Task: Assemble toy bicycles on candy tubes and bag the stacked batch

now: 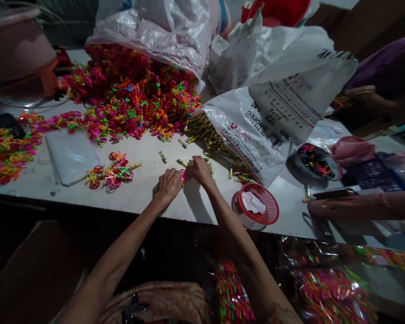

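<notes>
My left hand (168, 183) and my right hand (200, 169) rest side by side on the white table (145, 193), fingers curled. Between them they pinch a small pink plastic piece (182, 175). Small yellow-green tubes (162, 156) lie scattered just beyond my fingers. More of these tubes spill from a white printed sack (256, 130) to the right. A little bunch of finished neon toys (112, 173) lies left of my left hand.
A big heap of neon plastic toys (131, 96) spills from a clear bag at the back. A red mesh basket (256, 206) stands near the table edge. Another person's arm (361, 204) lies at right. Bagged toys (330, 288) sit below.
</notes>
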Tool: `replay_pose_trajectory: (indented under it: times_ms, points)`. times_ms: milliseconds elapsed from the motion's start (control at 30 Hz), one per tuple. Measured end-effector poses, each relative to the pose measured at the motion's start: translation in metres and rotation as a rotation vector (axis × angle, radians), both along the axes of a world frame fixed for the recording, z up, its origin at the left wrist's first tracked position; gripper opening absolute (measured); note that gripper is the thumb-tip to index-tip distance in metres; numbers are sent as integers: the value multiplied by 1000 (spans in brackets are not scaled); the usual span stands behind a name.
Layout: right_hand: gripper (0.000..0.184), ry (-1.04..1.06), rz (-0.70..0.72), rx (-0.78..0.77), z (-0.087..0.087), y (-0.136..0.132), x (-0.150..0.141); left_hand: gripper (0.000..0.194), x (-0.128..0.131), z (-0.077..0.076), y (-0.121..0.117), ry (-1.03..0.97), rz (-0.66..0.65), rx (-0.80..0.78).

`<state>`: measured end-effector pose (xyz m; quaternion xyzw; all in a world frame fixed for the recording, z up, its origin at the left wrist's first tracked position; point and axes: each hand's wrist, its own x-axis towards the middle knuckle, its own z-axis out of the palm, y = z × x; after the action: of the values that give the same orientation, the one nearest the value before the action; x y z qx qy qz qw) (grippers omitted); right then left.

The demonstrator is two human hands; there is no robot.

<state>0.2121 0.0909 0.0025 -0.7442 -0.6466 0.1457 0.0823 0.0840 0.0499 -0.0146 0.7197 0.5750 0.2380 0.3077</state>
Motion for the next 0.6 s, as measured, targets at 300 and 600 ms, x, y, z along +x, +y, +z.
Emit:
replay_pose_trajectory:
  times_ms: [300,600]
  points:
    - [20,1053,-260,85,-20,-68,-1,26,-16,-6,-18,143,62,165]
    - [34,1061,-321,64,-23,-83,-9,31,-10,-13,-21,338,-9,190]
